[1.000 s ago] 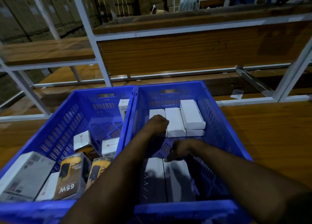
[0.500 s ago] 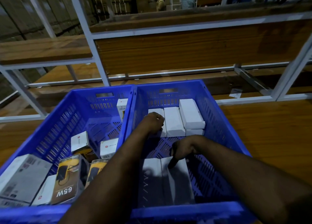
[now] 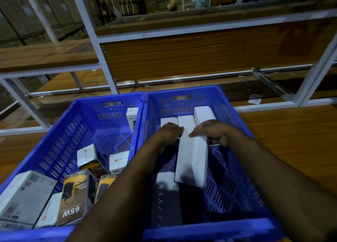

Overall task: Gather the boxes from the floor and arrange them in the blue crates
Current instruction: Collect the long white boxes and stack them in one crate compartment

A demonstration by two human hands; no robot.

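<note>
- Gripping the far end of one long white box (image 3: 191,158), the right hand (image 3: 209,130) curls its fingers over the box's top edge inside the right crate (image 3: 235,161).
- The box is tilted, its far end raised in the hand and its near end low over the crate floor.
- The left hand (image 3: 170,131) sits just left of the right hand, fingers curled down at the box's left edge; whether it grips the box or only touches it cannot be told.
- Both forearms reach into the right crate from its near rim.
- Three white boxes (image 3: 186,120) lie side by side at the far wall of the right crate, just beyond the hands.
- One dark-shadowed box (image 3: 166,198) lies flat at the near end of the right crate, beside the held box's lower end.
- Two blue crates stand side by side with walls touching; the left crate (image 3: 60,141) adjoins the right crate's left wall.
- The left crate holds two yellow-and-black boxes (image 3: 76,198), one marked 65W, and several white boxes (image 3: 118,161); their full count cannot be told.
- A wooden surface (image 3: 291,137) extends right of the right crate.
- A white metal rack (image 3: 102,46) with wooden shelves stands beyond the right crate.
</note>
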